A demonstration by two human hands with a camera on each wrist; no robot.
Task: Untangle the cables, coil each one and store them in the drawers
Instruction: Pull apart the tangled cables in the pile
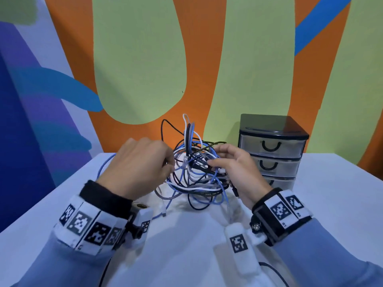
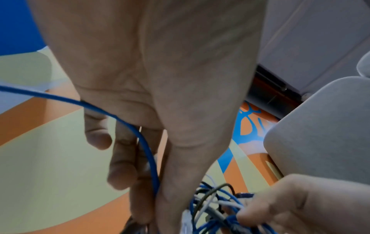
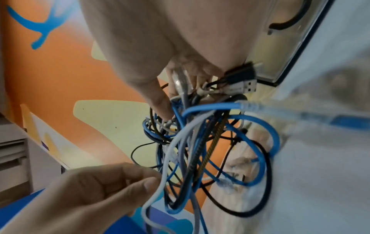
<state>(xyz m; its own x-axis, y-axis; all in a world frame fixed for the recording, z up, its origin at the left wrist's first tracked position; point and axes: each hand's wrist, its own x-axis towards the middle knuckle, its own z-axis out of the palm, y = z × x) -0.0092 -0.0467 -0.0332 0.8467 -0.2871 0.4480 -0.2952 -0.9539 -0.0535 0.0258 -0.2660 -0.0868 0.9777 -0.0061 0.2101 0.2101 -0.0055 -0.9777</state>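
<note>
From above, the tangle of cables is lifted off the white tabletop between the two hands, most likely so the loops hang free and a single strand can be traced. The left hand pinches strands at the tangle's left edge, with a blue cable looping out behind it onto the tabletop; the right hand curls its fingers into the right side. The three-drawer unit stands just behind the right hand, its drawers closed, so nothing looks stored yet. Seen from the left wrist, the blue cable runs across the palm and down between the curled fingers, which hold it, the knot hanging below them. Seen from the right wrist, the right hand's fingers clamp a bunch of strands near two USB plugs, while the left hand pinches a pale grey cable at the near side, apparently to draw it out.
</note>
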